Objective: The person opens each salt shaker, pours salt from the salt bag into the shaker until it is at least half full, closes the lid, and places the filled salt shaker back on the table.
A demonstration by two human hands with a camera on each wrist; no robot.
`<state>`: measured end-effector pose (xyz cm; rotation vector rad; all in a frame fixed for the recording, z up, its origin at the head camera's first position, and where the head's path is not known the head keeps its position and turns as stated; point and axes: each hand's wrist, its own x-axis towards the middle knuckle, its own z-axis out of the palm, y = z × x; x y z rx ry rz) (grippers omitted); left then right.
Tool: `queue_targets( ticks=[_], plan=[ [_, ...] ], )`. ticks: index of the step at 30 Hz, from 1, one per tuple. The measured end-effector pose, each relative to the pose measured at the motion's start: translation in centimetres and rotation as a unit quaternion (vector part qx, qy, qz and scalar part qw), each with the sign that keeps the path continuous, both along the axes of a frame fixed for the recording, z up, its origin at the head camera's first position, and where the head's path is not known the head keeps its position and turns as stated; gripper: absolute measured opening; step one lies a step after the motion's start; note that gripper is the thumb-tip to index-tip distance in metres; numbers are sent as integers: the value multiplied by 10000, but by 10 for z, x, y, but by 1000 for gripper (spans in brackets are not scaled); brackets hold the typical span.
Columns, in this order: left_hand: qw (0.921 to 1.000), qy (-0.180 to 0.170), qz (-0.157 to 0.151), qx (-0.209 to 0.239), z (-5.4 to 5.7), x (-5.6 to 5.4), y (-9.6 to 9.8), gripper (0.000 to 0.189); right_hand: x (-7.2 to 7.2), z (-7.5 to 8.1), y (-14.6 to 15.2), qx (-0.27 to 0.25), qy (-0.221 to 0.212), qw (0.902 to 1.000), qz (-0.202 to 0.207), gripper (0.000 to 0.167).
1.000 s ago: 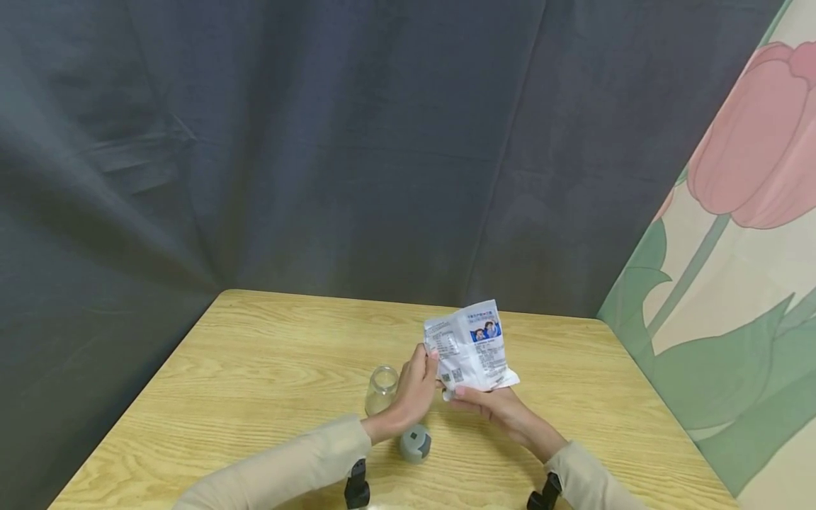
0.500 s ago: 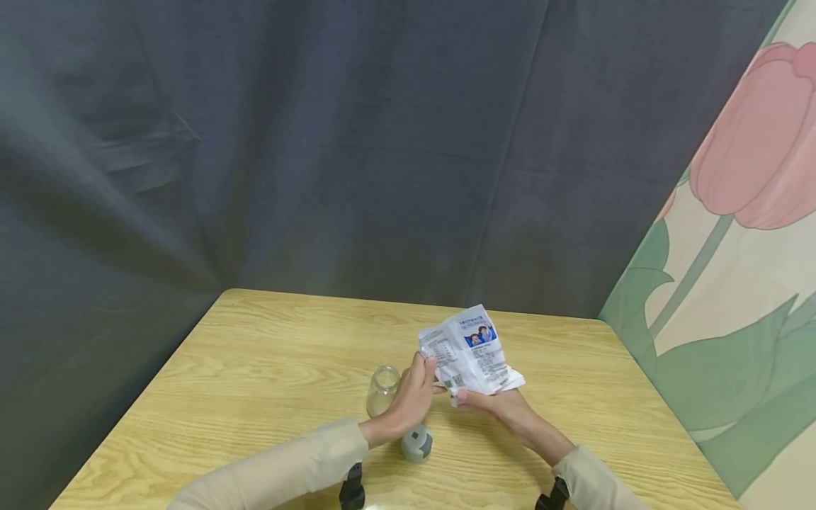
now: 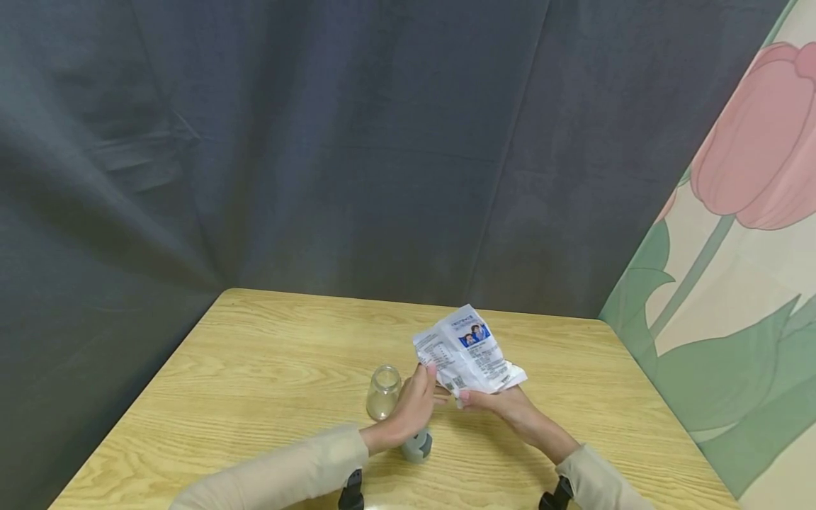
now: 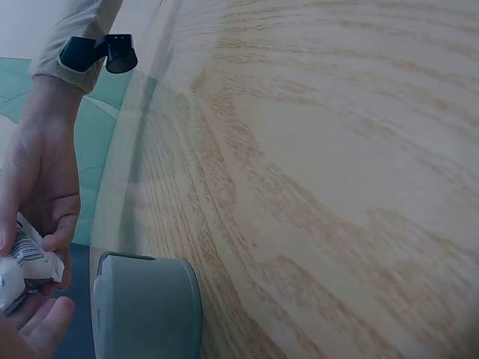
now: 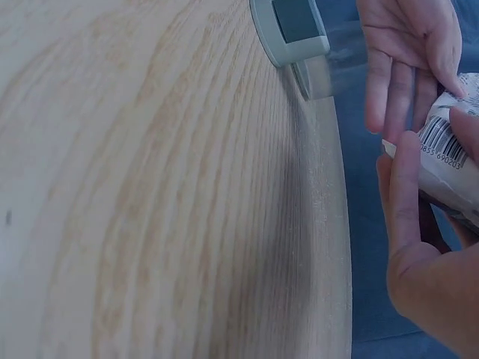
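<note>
A white printed packet (image 3: 468, 350) with a small blue picture is held tilted above the table between both hands. My right hand (image 3: 519, 414) grips its lower edge, thumb on the printed face and fingers underneath. At its left edge my left hand (image 3: 411, 411) pinches it, thumb in front, other fingers stretched out below. A barcode on the packet (image 5: 445, 142) shows in the right wrist view. Beside the left hand stands an uncapped glass jar (image 3: 382, 395). Below that hand sits a grey-green lid-like piece (image 3: 417, 448), partly hidden by the wrist.
The wooden table (image 3: 287, 354) has a dark curtain (image 3: 382, 156) behind it. A wall with a painted tulip (image 3: 752, 142) rises on the right. Each wrist bears a black strapped device (image 3: 352, 490).
The packet has tipped to the left and its top has come lower. Both hands have shifted slightly downward in view, and the left fingers now stretch out below the packet.
</note>
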<state>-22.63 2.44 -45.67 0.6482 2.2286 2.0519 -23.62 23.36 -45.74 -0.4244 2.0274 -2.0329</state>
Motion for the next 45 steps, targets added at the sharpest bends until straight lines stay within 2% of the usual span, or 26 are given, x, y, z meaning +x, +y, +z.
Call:
queue_targets(
  ticks=[7,22,32,45],
  plan=[
    [10000,-37,-39,-11,-4,-3,-1,39,-3,0,0,162,28,9999,-29,53],
    [9986,14,-21,-524,-7,2,-7,36,-4,4,-3,434,262,9987,79,55],
    [9994,-108,-71,-310,-10,3,-9,36,-6,6,-5,463,454,9976,230,62],
    [9996,-135,1,-248,-11,4,-10,35,-9,6,-6,321,533,9973,390,58]
  ],
)
